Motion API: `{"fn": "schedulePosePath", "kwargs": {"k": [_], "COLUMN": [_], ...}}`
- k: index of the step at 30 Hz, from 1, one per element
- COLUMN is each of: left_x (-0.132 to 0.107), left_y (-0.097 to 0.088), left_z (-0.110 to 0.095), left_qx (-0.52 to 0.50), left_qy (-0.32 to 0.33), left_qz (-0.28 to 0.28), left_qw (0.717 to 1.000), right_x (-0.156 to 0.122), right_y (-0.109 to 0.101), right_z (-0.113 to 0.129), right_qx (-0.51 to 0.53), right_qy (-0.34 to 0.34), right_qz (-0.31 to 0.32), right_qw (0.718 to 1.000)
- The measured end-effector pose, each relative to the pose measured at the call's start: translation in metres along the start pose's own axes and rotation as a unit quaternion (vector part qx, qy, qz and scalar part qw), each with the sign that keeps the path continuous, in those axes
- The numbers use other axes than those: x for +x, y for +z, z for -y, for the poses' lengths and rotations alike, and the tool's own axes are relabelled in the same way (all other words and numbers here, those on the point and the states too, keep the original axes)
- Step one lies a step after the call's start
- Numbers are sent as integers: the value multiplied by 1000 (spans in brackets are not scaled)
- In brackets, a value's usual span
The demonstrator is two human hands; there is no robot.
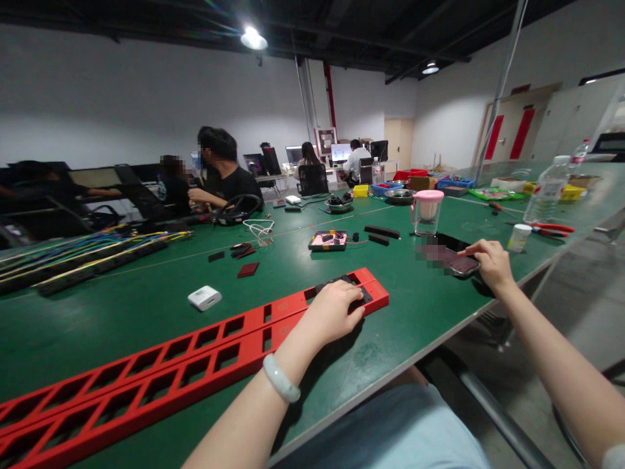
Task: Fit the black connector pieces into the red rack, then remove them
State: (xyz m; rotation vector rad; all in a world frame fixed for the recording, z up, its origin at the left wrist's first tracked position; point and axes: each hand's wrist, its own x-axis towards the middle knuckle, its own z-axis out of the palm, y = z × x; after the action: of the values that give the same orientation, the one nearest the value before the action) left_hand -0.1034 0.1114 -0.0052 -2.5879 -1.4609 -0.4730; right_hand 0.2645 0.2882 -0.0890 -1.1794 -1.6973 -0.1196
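My left hand, with a pale bangle on the wrist, lies over a black part at the right end of a long red slotted frame. Its fingers rest on the part with the thumb apart, and they hide much of it. Out to the right, my right hand has its index finger stretched onto a smartphone lying flat on the green table. Nothing is held in it. Part of the phone screen is blurred out.
Near the phone stand a pink-lidded cup, a small white bottle and a clear water bottle. A white charger and a wired module lie beyond the frame. Cable bundles fill the left. Several people sit farther back.
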Motion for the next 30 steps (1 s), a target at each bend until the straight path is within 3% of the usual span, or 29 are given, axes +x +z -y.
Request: {"fn": "schedulePosePath", "kwargs": {"k": [6, 10, 15, 19, 23, 30], "left_x": [-1, -2, -4, -6, -5, -5], "left_y": [-1, -5, -8, -7, -7, -9], "left_z": [4, 5, 9, 11, 10, 11], "left_qx": [0, 4, 3, -3, -15, -19], "left_qy": [22, 23, 35, 30, 32, 32], "left_qz": [-1, -8, 14, 14, 6, 15], "left_qw": [1000, 1000, 999, 999, 999, 999], "right_x": [-3, -14, -44, -68, -77, -74], "right_y": [-5, -4, 8, 7, 1, 2], "right_z": [11, 61, 154, 201, 213, 212], "right_qx": [-23, -39, 42, 117, 140, 148], "right_qy": [-3, -52, -172, -247, -279, -262], "right_qz": [-66, -104, -5, 101, 187, 210], "right_qw": [998, 992, 984, 957, 931, 930]}}
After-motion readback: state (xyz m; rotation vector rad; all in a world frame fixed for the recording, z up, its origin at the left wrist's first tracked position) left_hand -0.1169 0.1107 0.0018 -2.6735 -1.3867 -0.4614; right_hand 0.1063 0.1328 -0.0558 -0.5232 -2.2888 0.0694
